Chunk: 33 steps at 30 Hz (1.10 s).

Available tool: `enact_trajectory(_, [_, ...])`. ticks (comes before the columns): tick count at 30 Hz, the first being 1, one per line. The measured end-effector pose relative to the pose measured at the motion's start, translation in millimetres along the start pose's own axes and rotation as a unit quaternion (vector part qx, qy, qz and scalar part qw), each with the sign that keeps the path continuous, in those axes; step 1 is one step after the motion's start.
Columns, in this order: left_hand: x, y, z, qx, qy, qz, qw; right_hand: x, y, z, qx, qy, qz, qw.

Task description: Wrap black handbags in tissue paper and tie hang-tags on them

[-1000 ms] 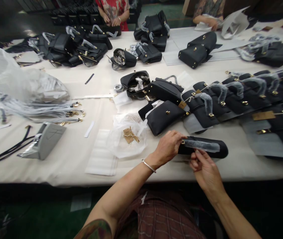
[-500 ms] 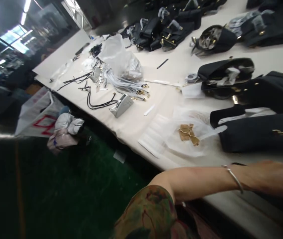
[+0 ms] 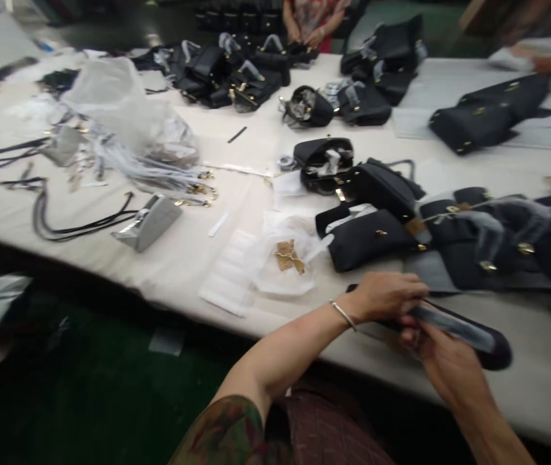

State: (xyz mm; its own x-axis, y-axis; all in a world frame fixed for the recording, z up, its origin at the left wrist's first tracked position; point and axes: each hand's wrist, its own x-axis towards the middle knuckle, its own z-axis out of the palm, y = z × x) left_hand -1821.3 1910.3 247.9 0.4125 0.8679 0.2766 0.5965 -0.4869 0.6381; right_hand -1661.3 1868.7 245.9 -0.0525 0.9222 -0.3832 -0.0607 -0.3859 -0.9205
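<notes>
In the lower right of the frame, a long black bag with a handle sheathed in clear plastic lies slantwise near the edge of the cream cloth-covered table; the left hand bends over the handle's left end, fingers curled; the right hand meets it from below, fingers also curled; blur hides whether either set grips; just above, right of centre, sits a black gold-clasped bag; left of it, brown card tags rest on crumpled white plastic.
</notes>
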Motion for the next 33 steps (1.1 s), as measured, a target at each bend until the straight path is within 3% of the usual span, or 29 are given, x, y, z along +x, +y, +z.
enact_trajectory(2, [0.5, -6.4, 5.0, -0.117, 0.062, -0.024, 0.991, 0.2, -1.7, -3.2, 0.023, 0.045, -0.001, 0.999])
enact_trajectory(4, [-0.9, -8.7, 4.3, -0.274, 0.076, -0.063, 0.957, 1.1, -1.9, -4.7, 0.04, 0.08, 0.009, 0.996])
enact_trajectory(6, [-3.8, -8.4, 0.0, -0.423, 0.034, -0.104, 0.9, -1.5, -0.3, -6.7, 0.037, 0.089, 0.03, 0.995])
enact_trajectory(9, [-6.0, -8.6, -6.6, -0.551, -0.045, -0.133, 0.823, -8.1, 2.2, -12.6, 0.01, 0.043, 0.066, 0.997])
enact_trajectory(12, [-3.6, -11.7, -10.8, -0.578, -0.036, -0.153, 0.801, -9.8, -0.1, -21.3, -0.046, -0.001, 0.081, 0.996])
enact_trajectory(14, [-2.4, -13.2, -13.3, -0.562, -0.023, -0.164, 0.811, -8.2, -3.9, -25.9, -0.103, -0.02, 0.081, 0.991])
enact_trajectory(17, [-7.1, -12.6, -18.4, -0.492, -0.051, -0.153, 0.856, -6.1, -9.3, -26.0, -0.16, -0.026, 0.084, 0.983])
enact_trajectory(20, [-19.5, -11.3, -25.7, -0.381, -0.054, -0.103, 0.917, -6.4, -11.4, -18.4, -0.09, -0.018, 0.099, 0.991])
enact_trajectory(23, [-33.9, -12.2, -33.2, -0.304, -0.029, -0.057, 0.95, -6.2, -9.7, -9.1, 0.023, 0.001, 0.129, 0.991])
enact_trajectory(29, [-62.8, -7.2, -28.2, -0.25, -0.036, -0.064, 0.965, -0.3, -3.8, 8.8, 0.139, 0.069, 0.118, 0.981])
enact_trajectory(31, [-73.3, -1.8, -17.4, -0.28, -0.039, -0.062, 0.957, 1.5, -3.2, 12.7, 0.151, 0.09, 0.105, 0.979])
enact_trajectory(33, [-80.4, 3.1, -4.1, -0.342, -0.012, -0.104, 0.934, 2.9, -2.2, 13.6, 0.135, 0.094, 0.094, 0.982])
